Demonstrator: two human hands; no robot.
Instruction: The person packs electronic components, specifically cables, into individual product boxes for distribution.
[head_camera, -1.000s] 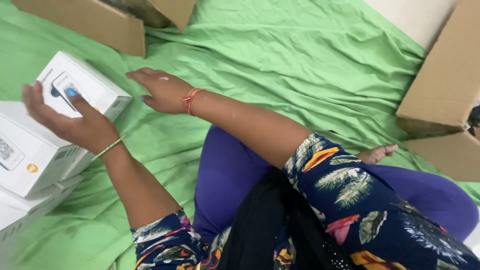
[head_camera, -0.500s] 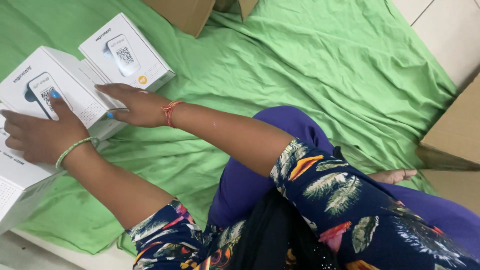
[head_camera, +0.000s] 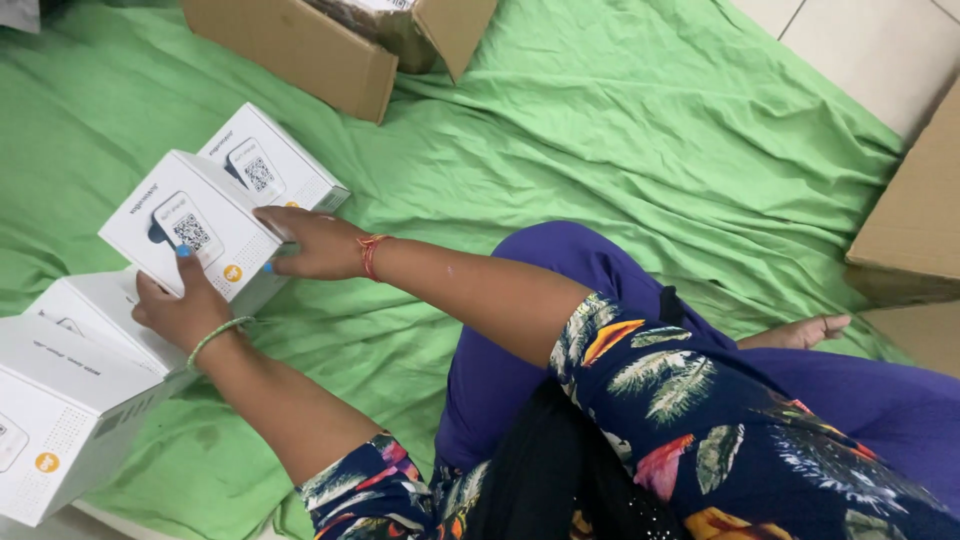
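Wrinkled green cloth sheet (head_camera: 620, 150) covers floor; brown cardboard carton (head_camera: 330, 45) at top edge. Left hand (head_camera: 185, 310) grasps near edge of white rectangular device box (head_camera: 190, 225). Right hand (head_camera: 310, 245) flat against same box's side, fingers extended, seemingly pressing. Second matching white box (head_camera: 265, 165) just behind, touching. More white boxes (head_camera: 70, 390) stacked lower left.

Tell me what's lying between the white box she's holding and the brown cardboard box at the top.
In the head view, a second white box lies on the green cloth between the held white box and the brown cardboard box.
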